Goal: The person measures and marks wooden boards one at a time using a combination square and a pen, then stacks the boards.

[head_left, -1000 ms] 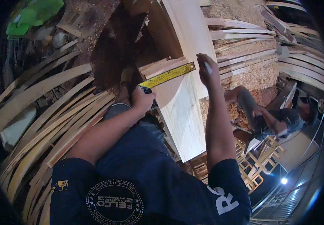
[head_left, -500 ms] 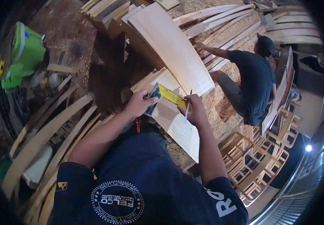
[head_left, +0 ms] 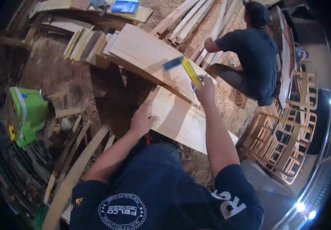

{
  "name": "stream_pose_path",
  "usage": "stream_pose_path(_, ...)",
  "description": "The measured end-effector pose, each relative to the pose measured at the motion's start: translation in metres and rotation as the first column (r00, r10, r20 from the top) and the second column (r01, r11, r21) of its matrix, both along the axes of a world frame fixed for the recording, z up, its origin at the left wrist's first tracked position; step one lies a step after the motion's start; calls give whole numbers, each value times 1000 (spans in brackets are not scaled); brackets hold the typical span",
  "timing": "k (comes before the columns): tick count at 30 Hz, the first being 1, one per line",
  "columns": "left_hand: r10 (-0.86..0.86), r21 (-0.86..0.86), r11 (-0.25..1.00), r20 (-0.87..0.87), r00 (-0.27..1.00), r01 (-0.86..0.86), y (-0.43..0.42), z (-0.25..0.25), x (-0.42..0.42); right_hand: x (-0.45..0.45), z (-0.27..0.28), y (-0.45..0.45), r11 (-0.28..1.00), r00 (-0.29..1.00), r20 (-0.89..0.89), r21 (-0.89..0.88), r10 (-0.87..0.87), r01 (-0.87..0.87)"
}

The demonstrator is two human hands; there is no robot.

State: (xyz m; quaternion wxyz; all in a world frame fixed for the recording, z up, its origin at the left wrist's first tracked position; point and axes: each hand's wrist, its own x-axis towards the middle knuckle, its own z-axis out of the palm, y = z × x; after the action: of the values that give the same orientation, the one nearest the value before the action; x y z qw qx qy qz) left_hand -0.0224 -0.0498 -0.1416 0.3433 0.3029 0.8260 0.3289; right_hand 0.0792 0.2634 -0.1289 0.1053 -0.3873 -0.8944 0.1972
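My right hand (head_left: 206,91) is closed round the end of a try square's yellow blade. The try square (head_left: 190,71) is raised above a large wooden board (head_left: 150,57), its dark stock pointing to the left. A pencil-like stick seen earlier in this hand is now mostly hidden. My left hand (head_left: 141,119) rests at the left end of a pale wooden plank (head_left: 188,115), fingers stretched out and thumb apart. This plank lies in front of me, beside the larger board, with a shadow across it.
A person in dark clothes (head_left: 250,57) crouches at the right beside long wooden strips (head_left: 188,19). Slatted wooden frames (head_left: 284,138) stand at the lower right. A green container (head_left: 27,115) and curved wood pieces (head_left: 77,172) are at the left. A blue packet (head_left: 125,5) lies at the top.
My left hand has let go of the try square and moved onto the plank's end. My right hand has lifted the square up and away, over the larger board. The view has turned.
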Motion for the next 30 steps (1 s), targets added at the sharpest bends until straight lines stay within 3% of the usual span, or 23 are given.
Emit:
stream_pose_path(2,-19,-20,1000,-21,1000,18,1,2,2,-12,-6,14,974,997,-79,228,13,5)
stream_pose_path(5,-37,-95,995,-55,998,31,7,13,3,12,-5,33,978,975,-162,114,-154,173)
stream_pose_path(6,-46,-106,994,-85,995,37,7,13,4,29,2,31,962,960,-87,47,-266,271)
stream_pose_path(9,-64,-75,996,-183,981,51,6,10,10,137,-16,28,915,917,1,70,-399,398)
stream_pose_path(12,-42,-84,996,-187,981,26,8,8,14,266,-15,-4,798,790,118,133,-601,588)
stream_pose_path(13,-22,-104,995,-176,984,4,8,8,14,317,-29,-15,752,764,13,187,-645,632)
stream_pose_path(14,-22,-95,995,-209,978,2,8,4,16,341,-13,-28,615,597,166,92,-785,783)
stream_pose_path(16,-14,-51,999,-203,979,4,10,4,17,404,-16,-47,613,566,241,232,-788,755)
stream_pose_path(18,-5,-34,999,-200,980,-2,11,7,19,466,-44,-51,650,531,452,158,-717,743)
stream_pose_path(21,30,-7,999,-192,981,-32,16,4,25,464,-40,-65,640,610,307,-5,-730,769)
stream_pose_path(22,71,13,997,-193,979,-70,15,-5,28,466,-48,-64,660,628,285,22,-724,751)
stream_pose_path(25,90,1,996,-185,979,-92,15,-22,31,455,-48,-53,678,590,433,70,-681,732)
stream_pose_path(28,122,-67,989,-126,985,-131,17,-5,35,428,-33,-44,549,484,473,-3,-736,836)
stream_pose_path(30,195,-90,973,-164,967,-211,11,-10,29,409,-26,-49,662,551,523,34,-650,749)
